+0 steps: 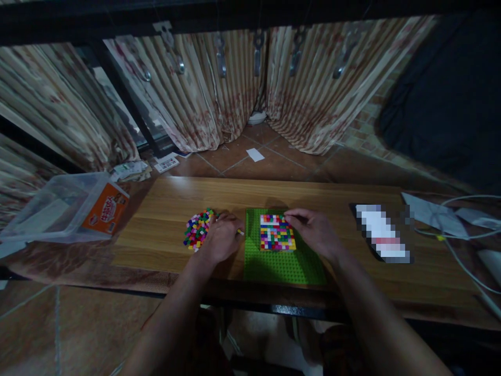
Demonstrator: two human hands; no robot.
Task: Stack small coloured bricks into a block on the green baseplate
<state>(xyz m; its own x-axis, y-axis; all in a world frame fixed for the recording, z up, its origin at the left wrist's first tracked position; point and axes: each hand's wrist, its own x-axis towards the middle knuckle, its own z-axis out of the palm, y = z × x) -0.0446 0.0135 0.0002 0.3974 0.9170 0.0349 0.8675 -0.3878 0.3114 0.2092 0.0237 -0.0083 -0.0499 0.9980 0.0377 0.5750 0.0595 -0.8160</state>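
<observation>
Wooden counter [313, 193], light grain, long side running left to right, dim light. Behind it: tiled floor [242, 156] and striped curtains [195, 89] hanging from a dark rail, metal hooks along the top. Dark cloth [450, 89] far right.

Counts:
- 1 green baseplate [284, 266], near centre of the counter, near edge close to the counter's front.
- 1 block of mixed-colour bricks [277, 232] built on the far half of the baseplate, roughly square.
- 1 loose pile of bricks [198, 228] on the counter, just left of the baseplate.
- 1 clear bin [58, 206] with an orange label, off the counter's left end.
- 1 flat dark item [381, 232] right of the baseplate, surface blurred out, can't tell what it is.
- White cables [462, 230] at the right end, count unclear.
- 1 paper scrap [255, 154] on the floor, more papers by the curtain at left.

Hands: 2, well apart, one each side of the block.
- Left hand [221, 237] sits between pile and baseplate, fingers curled, touching the pile's right edge. A small light piece shows at its fingertips; can't tell whether it's gripped.
- Right hand [313, 230] rests on the baseplate's right side, fingertips pinched together at the block's far right corner. Can't tell if a brick is between them.
</observation>
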